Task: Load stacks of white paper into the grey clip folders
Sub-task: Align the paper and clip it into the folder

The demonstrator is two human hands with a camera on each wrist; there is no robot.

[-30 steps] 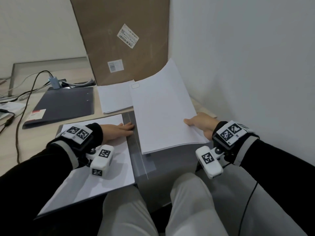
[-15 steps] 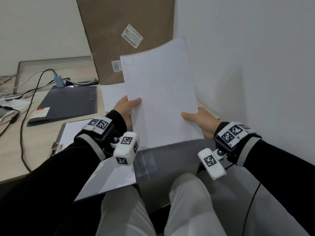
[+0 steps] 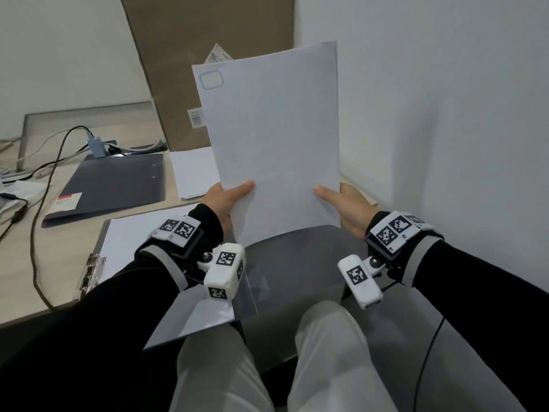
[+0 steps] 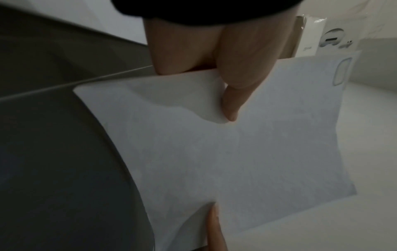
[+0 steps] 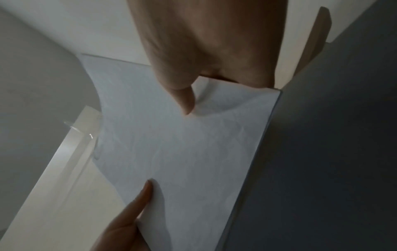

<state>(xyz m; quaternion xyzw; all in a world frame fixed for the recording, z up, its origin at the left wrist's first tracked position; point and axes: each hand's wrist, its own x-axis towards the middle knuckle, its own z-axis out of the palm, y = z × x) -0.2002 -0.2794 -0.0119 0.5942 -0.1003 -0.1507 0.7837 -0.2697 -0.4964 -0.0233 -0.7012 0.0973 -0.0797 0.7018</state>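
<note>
Nearest the camera are a person's knees in pale trousers point(image 3: 335, 358) and two black sleeves with tagged wrist cameras. Across the lap and the desk edge lies an open grey clip folder point(image 3: 300, 263), its left half already carrying white sheets point(image 3: 130, 242) with a metal clip point(image 3: 90, 272) at the left edge. Above the folder's bare right half, both hands hold a stack of white paper point(image 3: 273, 138) upright, its lower edge just over the folder. A faint rounded rectangle is printed near its top left corner.

The stack blocks most of a brown cardboard panel point(image 3: 184, 55) leaning on the wall, and part of another pile of loose white paper point(image 3: 193, 173) on the wooden desk point(image 3: 44, 263). Further left lies a closed dark folder point(image 3: 113, 185) with a red-and-white label, and beyond it cables point(image 3: 56, 150) and a small grey adapter.

A second ago the stack lay low and tilted, held by the right hand alone while the left pressed flat on the loaded sheets; now it stands nearly vertical, gripped on both sides.

The left hand point(image 3: 228, 200) pinches the lower left edge, thumb in front, fingers behind. The right hand point(image 3: 347, 206) pinches the lower right edge the same way. In the wrist views each thumb dents the paper slightly.
</note>
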